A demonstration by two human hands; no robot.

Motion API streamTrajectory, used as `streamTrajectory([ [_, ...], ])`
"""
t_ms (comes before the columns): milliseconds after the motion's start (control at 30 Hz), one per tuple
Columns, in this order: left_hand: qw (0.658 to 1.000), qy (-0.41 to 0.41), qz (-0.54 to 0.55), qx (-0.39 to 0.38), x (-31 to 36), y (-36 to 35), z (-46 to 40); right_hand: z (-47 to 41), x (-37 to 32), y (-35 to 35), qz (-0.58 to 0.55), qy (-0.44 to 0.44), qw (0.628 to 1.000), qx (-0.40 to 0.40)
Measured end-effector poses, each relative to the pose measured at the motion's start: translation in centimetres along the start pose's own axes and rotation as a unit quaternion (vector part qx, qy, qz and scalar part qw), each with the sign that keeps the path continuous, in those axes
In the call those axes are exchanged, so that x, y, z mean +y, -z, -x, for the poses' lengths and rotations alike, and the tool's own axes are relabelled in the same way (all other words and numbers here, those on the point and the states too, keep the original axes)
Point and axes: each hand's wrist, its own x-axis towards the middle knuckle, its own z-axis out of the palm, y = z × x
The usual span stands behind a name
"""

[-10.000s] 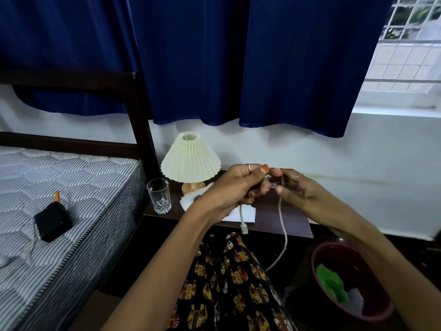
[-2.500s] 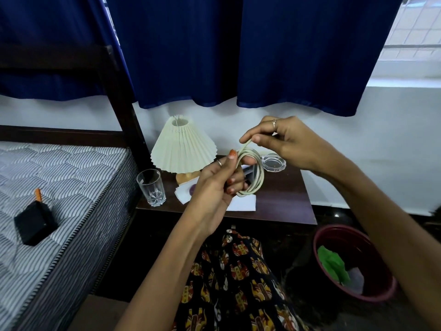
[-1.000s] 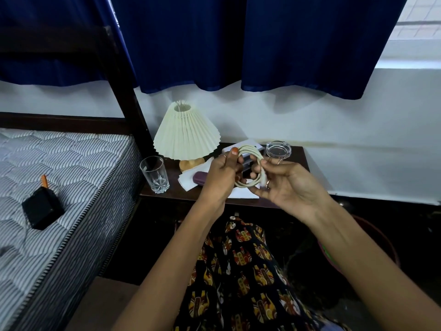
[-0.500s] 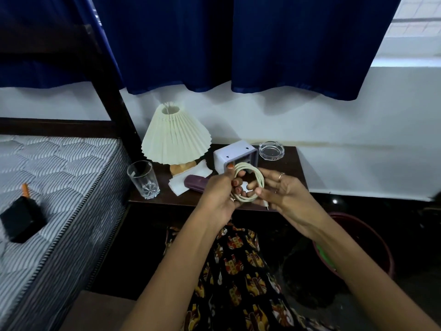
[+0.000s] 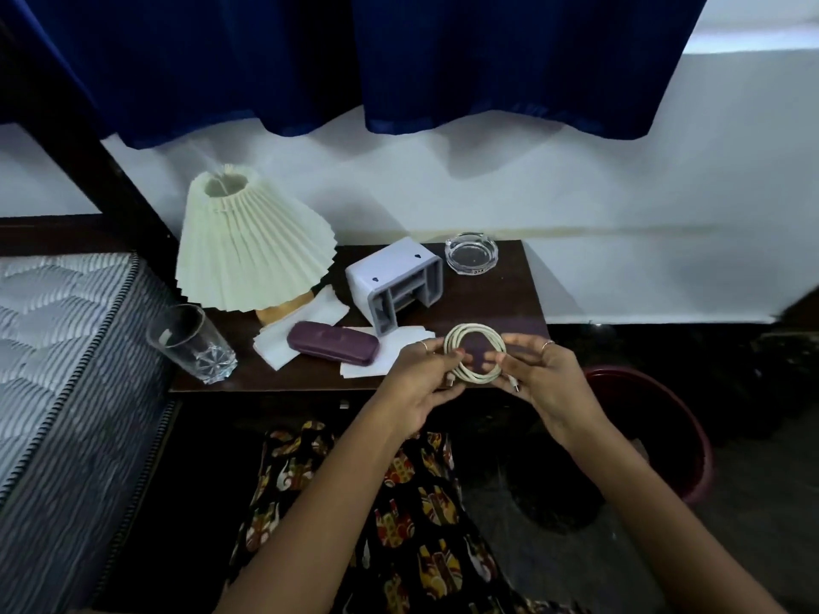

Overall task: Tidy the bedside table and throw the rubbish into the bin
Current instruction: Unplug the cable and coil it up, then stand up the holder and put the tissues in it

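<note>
Two-handed grip (image 5: 476,370) around coiled cable (image 5: 474,336)

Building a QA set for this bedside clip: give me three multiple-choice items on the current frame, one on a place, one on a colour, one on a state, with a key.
1. Where is the drinking glass?
A. left front corner of the bedside table
B. on the mattress
C. inside the bin

2. What colour is the glasses case?
A. white
B. purple
C. green

3. What state is the cable in?
A. stretched straight across the table
B. hanging to the floor
C. wound into a coil, held by both hands

Key:
1 A, it stands at the table's left front corner, beside the lamp.
2 B, its shell is dark purple against the white paper.
3 C, the left hand and right hand pinch its loops.
</note>
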Motion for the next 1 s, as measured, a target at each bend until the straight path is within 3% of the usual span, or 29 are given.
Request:
streamTrajectory([
  [300, 0.987, -0.044, -0.116, 0.101, -2.0, -1.7, -8.5, -7.9, 1.9, 1.5, 0.034, -0.045, 0.996, 0.074],
  [600, 0.929, -0.13, -0.295, 0.183, -2.5, -2.8, -14.2, -13.5, 3.5, 2.1, 0.105, -0.046, 0.982, 0.151],
  [800, 0.915, -0.155, -0.31, 0.204, -2.7, -3.4, -15.1, -14.9, 3.9, 2.5, 0.259, -0.013, 0.942, 0.213],
  [1000, 0.917, -0.156, -0.313, 0.194, -2.7, -3.5, -15.0, -14.7, 4.1, 2.6, 0.37, 0.033, 0.906, 0.201],
])
